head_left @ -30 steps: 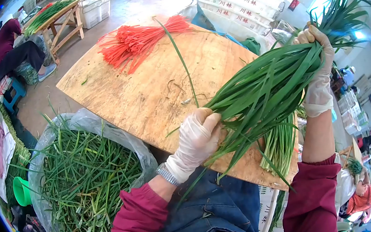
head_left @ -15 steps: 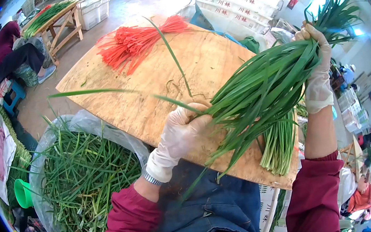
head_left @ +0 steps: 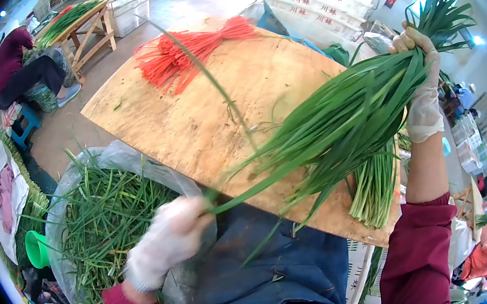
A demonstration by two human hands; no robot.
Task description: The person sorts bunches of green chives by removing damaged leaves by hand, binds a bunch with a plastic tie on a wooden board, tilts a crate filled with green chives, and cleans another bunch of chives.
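Gripped in my gloved right hand [head_left: 422, 69] is a big bundle of long green leaves [head_left: 348, 115], raised at the right above the wooden board, its ends fanning toward the lower left. My gloved left hand [head_left: 175, 236], blurred by motion, is closed around the end of a long leaf [head_left: 248, 194] near the edge of the plastic-lined tub. Beneath the raised bundle, a sheaf of pale-stemmed greens [head_left: 376, 190] lies on the board [head_left: 192, 134]. A single thin leaf [head_left: 202, 66] stretches across the board, partly blurred.
Red strips [head_left: 189, 52] lie at the board's far side. A tub [head_left: 111, 217] of loose leaves stands at the left, by a green cup [head_left: 36, 249]. White crates [head_left: 313, 3] are stacked behind. One person [head_left: 21, 76] sits upper left, another [head_left: 482, 259] lower right.
My left hand has moved down and left from the bundle toward the tub, drawing a long leaf with it. My right hand still holds the bundle up in nearly the same place.
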